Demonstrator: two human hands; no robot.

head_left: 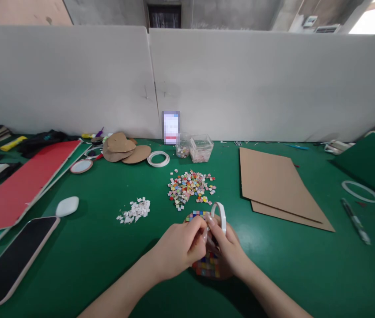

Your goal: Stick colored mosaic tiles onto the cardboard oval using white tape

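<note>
two hands (182, 247) (233, 254), two piles (192, 185) (134, 211), two cardboard sheets (275, 183) (293, 216), one pen (355, 221).

We are reaching both bare forearms forward, angling them inward; our left hand (182, 247) is curling its fingers, and our right hand (225, 247) is meeting it, fingertips pinching close together.

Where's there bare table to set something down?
Three patches look free: between the tile pile and the cardboard; below the cardboard, right of your right hand; between the phone and your left hand. Crowded: along the partition.
</note>
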